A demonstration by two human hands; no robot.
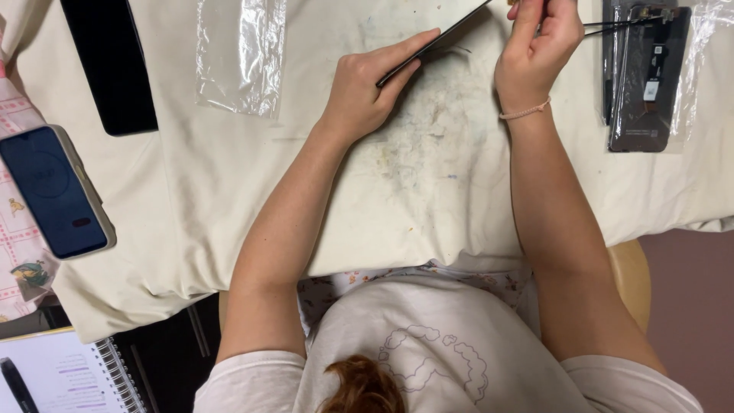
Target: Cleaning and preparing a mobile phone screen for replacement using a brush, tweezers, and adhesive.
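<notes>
My left hand (367, 88) grips the near edge of a thin black phone panel (436, 42), held tilted on edge above the stained cream cloth (413, 176). My right hand (539, 46) is closed near the panel's far end and pinches black tweezers (619, 25), whose tips point right. A pink bracelet (525, 112) circles the right wrist. The top of the panel runs out of view.
An opened phone body (650, 84) lies on a clear bag at the right. A dark blue phone (55, 191) lies at the left, a black screen (111, 65) beyond it, an empty clear bag (238, 53) between. A spiral notebook (69, 375) sits lower left.
</notes>
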